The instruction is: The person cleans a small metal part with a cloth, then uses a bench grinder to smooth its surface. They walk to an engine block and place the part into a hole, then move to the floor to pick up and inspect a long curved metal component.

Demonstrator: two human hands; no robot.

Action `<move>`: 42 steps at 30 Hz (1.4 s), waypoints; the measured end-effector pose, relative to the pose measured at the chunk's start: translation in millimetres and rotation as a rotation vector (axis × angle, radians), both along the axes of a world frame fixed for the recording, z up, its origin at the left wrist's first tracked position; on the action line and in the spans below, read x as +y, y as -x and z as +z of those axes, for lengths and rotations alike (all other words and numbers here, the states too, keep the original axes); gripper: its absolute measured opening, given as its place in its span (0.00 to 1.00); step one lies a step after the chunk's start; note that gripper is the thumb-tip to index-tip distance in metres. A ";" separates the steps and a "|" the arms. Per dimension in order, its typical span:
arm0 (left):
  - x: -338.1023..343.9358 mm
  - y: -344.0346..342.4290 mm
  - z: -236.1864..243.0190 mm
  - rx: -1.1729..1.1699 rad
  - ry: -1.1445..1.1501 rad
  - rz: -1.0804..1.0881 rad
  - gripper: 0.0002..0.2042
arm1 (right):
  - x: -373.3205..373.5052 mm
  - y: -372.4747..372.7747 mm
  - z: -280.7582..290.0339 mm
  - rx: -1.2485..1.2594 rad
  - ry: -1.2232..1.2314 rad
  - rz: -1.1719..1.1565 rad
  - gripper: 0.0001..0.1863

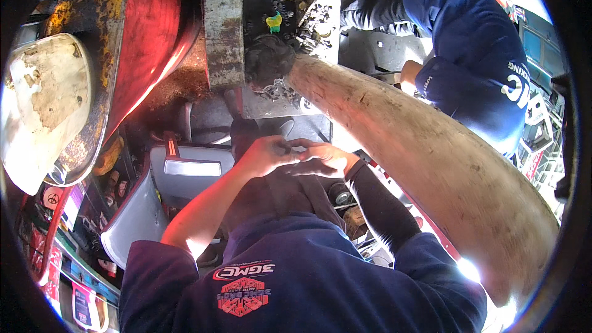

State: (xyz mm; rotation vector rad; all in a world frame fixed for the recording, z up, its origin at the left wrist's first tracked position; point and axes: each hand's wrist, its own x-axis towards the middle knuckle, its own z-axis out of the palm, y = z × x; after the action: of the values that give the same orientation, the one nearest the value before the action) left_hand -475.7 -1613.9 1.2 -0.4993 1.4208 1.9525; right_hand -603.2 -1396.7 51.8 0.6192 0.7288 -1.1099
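Observation:
My left hand (268, 155) and my right hand (324, 160) meet at my waist, above my dark trousers (259, 203). The left fingers are curled in against the right hand's fingertips; whether something small is between them I cannot make out. My right hand has its fingers stretched toward the left one, slightly bent and apart. Just right of my hands a long, worn wooden beam (394, 142) runs diagonally down. Beyond them, a dark rag or glove (268, 58) lies by scattered small metal parts (317, 24) and a small yellow-green object (273, 20).
Another person in a dark blue top (468, 80) bends over on the beam's far side. A grey chair (191, 157) stands left of my legs. A red curved panel (148, 37), a dirty white container (46, 98) and a grimy upright plank (223, 31) fill the upper left.

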 end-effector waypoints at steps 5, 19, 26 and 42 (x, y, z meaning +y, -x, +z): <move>-12.4 -10.0 -4.0 -0.221 -0.055 0.086 0.22 | 29.8 105.7 -58.8 0.666 -0.268 0.509 0.34; -15.7 -50.7 -31.7 -0.368 0.035 0.160 0.23 | -70.9 253.1 -153.4 1.671 -0.355 0.728 0.20; -17.9 -45.5 -39.5 -0.390 0.089 0.139 0.23 | -80.3 264.8 -152.9 1.795 -0.371 1.012 0.15; -15.9 -48.1 -50.0 -0.373 0.041 0.215 0.20 | -85.1 246.4 -119.9 1.920 -0.317 0.548 0.14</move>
State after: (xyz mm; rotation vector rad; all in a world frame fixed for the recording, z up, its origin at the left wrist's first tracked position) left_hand -427.6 -1629.8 -48.8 -1.0138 1.2087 1.8701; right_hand -849.5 -1481.8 -68.1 -0.6558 2.5278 -0.7843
